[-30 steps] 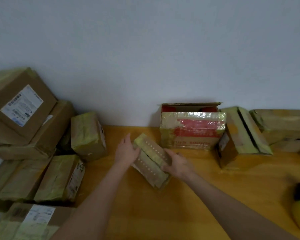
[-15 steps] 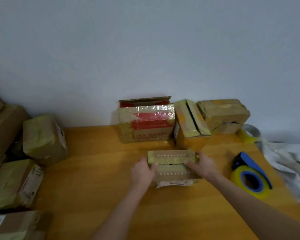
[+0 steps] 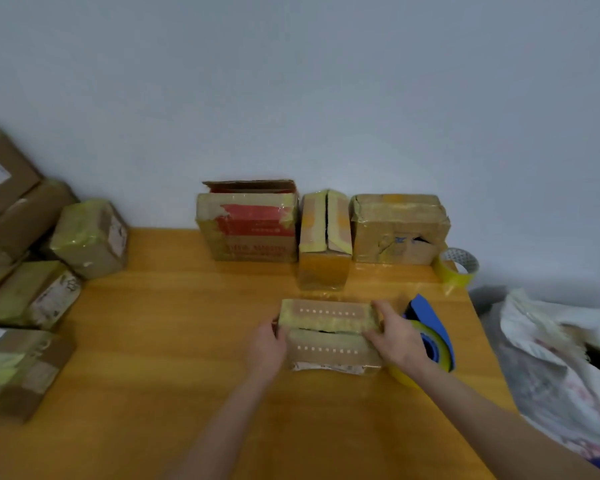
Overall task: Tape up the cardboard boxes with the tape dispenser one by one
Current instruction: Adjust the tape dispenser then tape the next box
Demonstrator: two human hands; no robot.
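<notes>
Head view. Orange-brown wooden surface (image 3: 174,341) set against a plain pale wall (image 3: 291,98).

1. Task item: the small cardboard box (image 3: 329,336) lies flat on the surface, right of centre. Its two top flaps each carry a row of small white squares and yellowish tape. A dark gap runs between the flaps.
2. Left hand (image 3: 265,348): grips the left end of the small cardboard box, with the fingers curled against its side.
3. Right hand (image 3: 397,341): grips the right end of the same box, with the fingers laid close together over the top edge.
4. Tape dispenser (image 3: 426,311): blue body with a yellow roll, standing on the surface just right of the small cardboard box, partly hidden behind the right hand. Neither hand holds it.
5. Behind the small cardboard box, along the wall, stand a red-printed box (image 3: 250,226), a narrow box (image 3: 324,237) with a split top seam, and a crumpled brown box (image 3: 399,226).
6. A loose tape roll (image 3: 459,268) sits behind and to the right of the small cardboard box.
7. Well to the left of the small cardboard box lies a pile of taped boxes (image 3: 32,296).
8. To its right, past the edge of the surface, lies a crumpled white bag (image 3: 551,358).
</notes>
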